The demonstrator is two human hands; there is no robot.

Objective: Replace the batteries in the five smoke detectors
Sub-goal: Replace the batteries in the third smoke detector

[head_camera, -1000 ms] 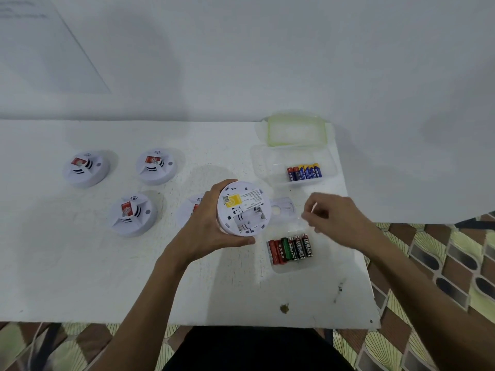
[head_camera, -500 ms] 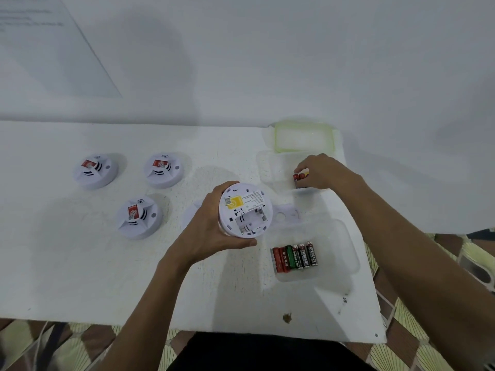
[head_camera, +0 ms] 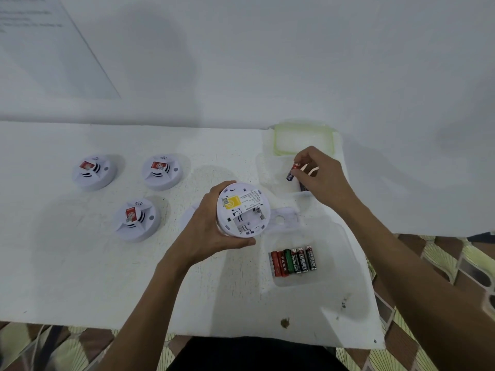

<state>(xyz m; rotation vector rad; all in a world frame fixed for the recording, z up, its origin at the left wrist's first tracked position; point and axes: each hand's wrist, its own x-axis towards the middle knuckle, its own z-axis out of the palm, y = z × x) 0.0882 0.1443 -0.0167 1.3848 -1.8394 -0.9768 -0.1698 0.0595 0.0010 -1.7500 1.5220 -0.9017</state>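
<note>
My left hand [head_camera: 206,231] grips a white smoke detector [head_camera: 242,210] turned back side up, its battery bay open and empty. My right hand [head_camera: 318,175] pinches a blue and red battery [head_camera: 292,171] just above the far clear box [head_camera: 267,172]; more batteries under the hand are mostly hidden. The near clear tray [head_camera: 345,263] holds several red, green and black batteries [head_camera: 293,262]. Three more detectors sit face up on the white table [head_camera: 80,277]: back left [head_camera: 93,171], back middle [head_camera: 162,171], and front left [head_camera: 136,219]. Another detector [head_camera: 190,214] peeks out behind my left hand.
A green-rimmed lid [head_camera: 302,139] lies against the wall beyond the far box. A loose white cover plate [head_camera: 284,219] rests between the two boxes. The table's right edge runs close to the tray, with patterned floor [head_camera: 455,263] beyond.
My right hand went from near the tray up to the far box, picked a blue and red battery and now lifts it. The left hand keeps holding the detector.
</note>
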